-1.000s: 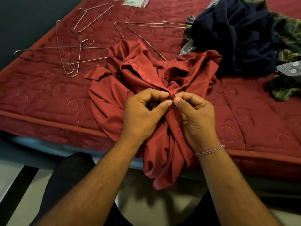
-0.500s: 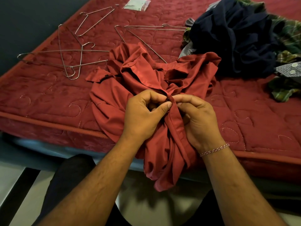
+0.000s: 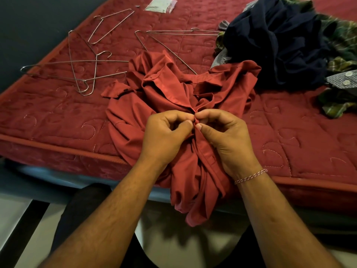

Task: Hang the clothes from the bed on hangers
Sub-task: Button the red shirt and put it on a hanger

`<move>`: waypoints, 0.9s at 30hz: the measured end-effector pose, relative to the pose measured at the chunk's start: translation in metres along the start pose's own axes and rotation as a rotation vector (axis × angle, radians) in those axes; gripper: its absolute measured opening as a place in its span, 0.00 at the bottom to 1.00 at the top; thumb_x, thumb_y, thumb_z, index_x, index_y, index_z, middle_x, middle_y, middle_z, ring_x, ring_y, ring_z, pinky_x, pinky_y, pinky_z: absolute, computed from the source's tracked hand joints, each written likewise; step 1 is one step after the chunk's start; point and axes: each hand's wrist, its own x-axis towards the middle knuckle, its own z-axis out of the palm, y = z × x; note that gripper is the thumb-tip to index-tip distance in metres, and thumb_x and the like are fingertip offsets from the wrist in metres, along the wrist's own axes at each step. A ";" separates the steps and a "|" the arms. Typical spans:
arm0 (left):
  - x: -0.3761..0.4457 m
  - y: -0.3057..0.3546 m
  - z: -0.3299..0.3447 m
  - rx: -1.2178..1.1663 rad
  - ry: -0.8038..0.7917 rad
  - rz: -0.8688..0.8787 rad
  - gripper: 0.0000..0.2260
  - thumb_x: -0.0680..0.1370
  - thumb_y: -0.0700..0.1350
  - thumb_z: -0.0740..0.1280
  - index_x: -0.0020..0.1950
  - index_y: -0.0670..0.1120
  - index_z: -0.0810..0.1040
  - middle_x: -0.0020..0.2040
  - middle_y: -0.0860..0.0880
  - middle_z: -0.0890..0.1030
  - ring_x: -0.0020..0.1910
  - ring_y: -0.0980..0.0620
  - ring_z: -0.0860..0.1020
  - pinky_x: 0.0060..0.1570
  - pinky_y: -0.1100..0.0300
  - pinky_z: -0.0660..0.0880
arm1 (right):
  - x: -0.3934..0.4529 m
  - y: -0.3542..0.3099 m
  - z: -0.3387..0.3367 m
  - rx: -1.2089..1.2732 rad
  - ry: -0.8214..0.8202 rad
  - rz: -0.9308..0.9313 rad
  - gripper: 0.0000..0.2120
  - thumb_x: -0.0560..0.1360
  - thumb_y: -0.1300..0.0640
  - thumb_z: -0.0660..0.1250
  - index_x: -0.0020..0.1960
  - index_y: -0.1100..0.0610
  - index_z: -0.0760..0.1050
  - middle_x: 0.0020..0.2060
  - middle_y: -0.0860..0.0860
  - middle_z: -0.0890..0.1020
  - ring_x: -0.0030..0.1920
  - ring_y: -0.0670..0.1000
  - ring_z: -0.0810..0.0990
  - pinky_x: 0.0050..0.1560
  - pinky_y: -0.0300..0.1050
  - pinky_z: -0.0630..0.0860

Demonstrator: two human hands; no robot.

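A crumpled red shirt [image 3: 166, 88] lies on the near edge of the red quilted mattress [image 3: 48, 117], its lower part hanging over the side. My left hand [image 3: 164, 136] and my right hand [image 3: 228, 140] meet at the shirt's front placket, each pinching the fabric between thumb and fingertips. A button there is hidden by my fingers. Several wire hangers [image 3: 81, 68] lie on the mattress to the far left. One more wire hanger [image 3: 168, 47] lies behind the shirt, partly under it.
A heap of clothes sits at the back right: a dark navy garment [image 3: 280, 43] over green plaid cloth [image 3: 340, 64] and a grey patterned piece with buttons [image 3: 345, 79]. A small clear packet [image 3: 161, 5] lies at the far edge. Pale floor lies below the bed.
Both hands stay pinched on the shirt's placket and have shifted slightly up along it. The view has tilted down a little.
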 end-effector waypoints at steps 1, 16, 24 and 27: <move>0.000 0.003 0.001 -0.022 -0.004 -0.010 0.05 0.77 0.37 0.72 0.46 0.44 0.87 0.40 0.49 0.87 0.41 0.55 0.84 0.44 0.60 0.79 | 0.000 0.001 0.000 -0.017 -0.007 -0.013 0.11 0.73 0.73 0.73 0.54 0.63 0.82 0.44 0.58 0.82 0.45 0.50 0.80 0.50 0.41 0.79; 0.001 -0.001 -0.002 0.119 -0.019 0.021 0.07 0.78 0.37 0.73 0.49 0.49 0.87 0.46 0.52 0.88 0.48 0.53 0.86 0.53 0.54 0.82 | -0.003 0.005 0.002 -0.068 -0.019 -0.021 0.10 0.74 0.72 0.73 0.52 0.63 0.78 0.43 0.50 0.82 0.45 0.48 0.80 0.50 0.40 0.80; 0.000 -0.001 -0.001 0.118 -0.022 0.041 0.13 0.77 0.32 0.71 0.53 0.50 0.84 0.47 0.53 0.86 0.46 0.56 0.84 0.48 0.60 0.80 | -0.002 0.006 0.000 -0.100 -0.024 -0.002 0.08 0.74 0.72 0.73 0.53 0.69 0.78 0.46 0.56 0.83 0.47 0.50 0.82 0.53 0.44 0.81; -0.002 0.002 0.001 0.057 -0.043 0.052 0.15 0.77 0.29 0.68 0.57 0.47 0.82 0.43 0.49 0.81 0.40 0.53 0.77 0.41 0.61 0.76 | -0.004 0.003 0.002 -0.083 -0.016 0.004 0.06 0.74 0.71 0.74 0.50 0.67 0.80 0.42 0.55 0.84 0.42 0.47 0.82 0.47 0.39 0.80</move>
